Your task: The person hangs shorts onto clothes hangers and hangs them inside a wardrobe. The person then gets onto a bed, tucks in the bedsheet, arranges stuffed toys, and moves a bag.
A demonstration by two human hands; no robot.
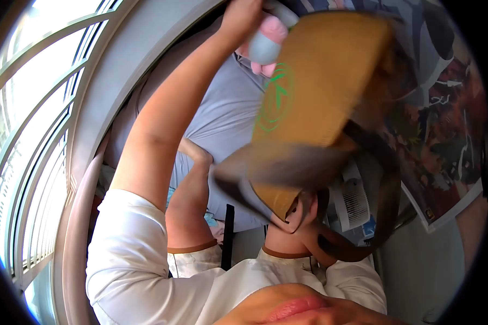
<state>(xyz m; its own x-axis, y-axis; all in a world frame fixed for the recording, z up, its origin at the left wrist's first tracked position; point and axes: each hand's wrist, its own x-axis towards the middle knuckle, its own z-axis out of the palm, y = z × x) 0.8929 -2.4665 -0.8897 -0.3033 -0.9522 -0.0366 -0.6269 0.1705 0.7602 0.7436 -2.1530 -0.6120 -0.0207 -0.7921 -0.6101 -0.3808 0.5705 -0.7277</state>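
A tan bag point(320, 81) with a green round logo and dark brown side panels and straps is held up in front of me, partly blurred. My right hand point(305, 212) is at its lower edge, with the fingers closed on the bag. My left hand point(243, 19) is at the top edge of the view, beside a pink and grey plush toy point(268, 43) and left of the bag; its fingers are cut off or unclear. One loose dark strap point(387, 211) hangs in a loop at the right of the bag.
Beneath the bag lies a grey-blue cushion or bedding point(222, 97). A barred window point(32, 135) fills the left side. At the right are a dark floral picture point(444, 146) with a white border and a white item with dark slits point(353, 203). My bare legs are folded below.
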